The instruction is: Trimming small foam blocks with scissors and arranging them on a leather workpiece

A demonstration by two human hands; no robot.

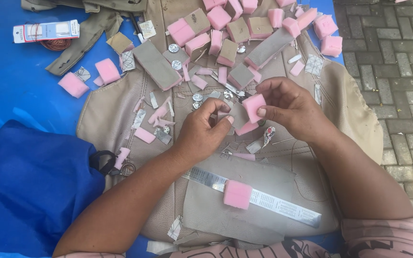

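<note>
I judged the likeliest slip to be the small piece twisting out of the pinch: both hands worked it with fingertips only, above a lap already littered with offcuts, so a dropped piece would have been hard to pick out again. The scissors (235, 91) lay just beyond the hands, their blades partly hidden, and a careless reach that way could have nicked a finger.

The right hand (290, 109) was closed on the pink foam block (253, 106), thumb pressing its near face and fingers curled over the far side. The left hand (201, 131) pinched the grey fabric piece (239, 116) that sat against the block's left and near side, thumb and forefinger tight on its edge. So the block sat between the two hands, touching both grips, over the middle of the beige leather cover (106, 114).

Near me, another pink foam piece (237, 194) rested on the metal ruler (264, 198), well apart from the hands.
</note>
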